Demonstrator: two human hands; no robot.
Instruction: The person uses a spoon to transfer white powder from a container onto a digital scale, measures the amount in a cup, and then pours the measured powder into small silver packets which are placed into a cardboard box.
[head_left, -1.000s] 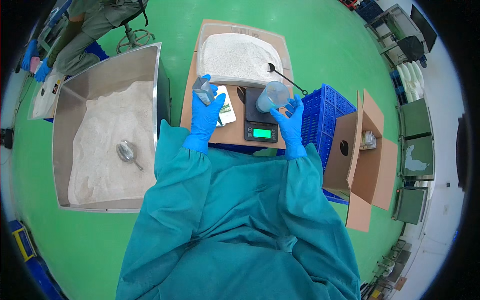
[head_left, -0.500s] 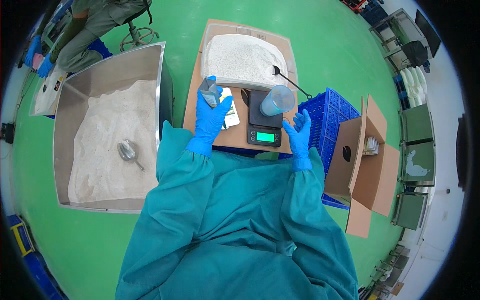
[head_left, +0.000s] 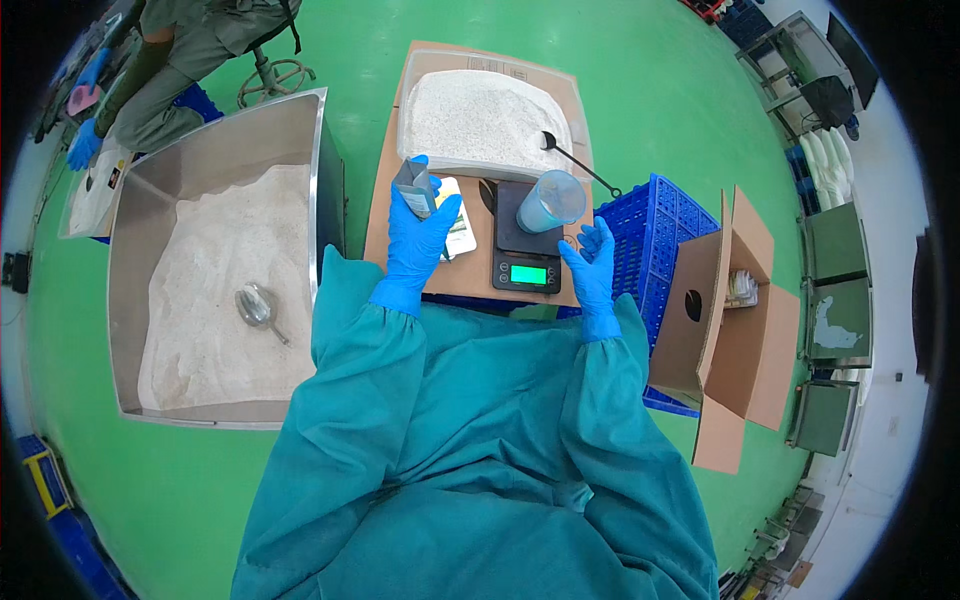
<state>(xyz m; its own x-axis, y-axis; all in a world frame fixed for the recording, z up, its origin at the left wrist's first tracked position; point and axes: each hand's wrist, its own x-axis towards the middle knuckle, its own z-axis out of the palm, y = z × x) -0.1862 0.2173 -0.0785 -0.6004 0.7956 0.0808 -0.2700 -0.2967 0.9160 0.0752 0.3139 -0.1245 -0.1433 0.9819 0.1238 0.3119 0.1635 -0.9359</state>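
- At the far left, a steel bin (head_left: pixel 215 170) holds pale powder with a metal scoop (head_left: pixel 256 307) lying in it.
- Right, an open cardboard box (head_left: pixel 740 330) stands beside a blue crate (head_left: pixel 665 225).
- Centre, a black scale (head_left: pixel 528 245) carries a clear cup (head_left: pixel 550 200), upright, pale-filled.
- The left hand (head_left: pixel 420 235) is clamped on a small grey pouch (head_left: pixel 413 187).
- The right hand (head_left: pixel 592 258) is spread open, empty, just beside the scale.

Cup (head_left: pixel 551 201) on scale (head_left: pixel 527 240), bin (head_left: pixel 230 140) left.
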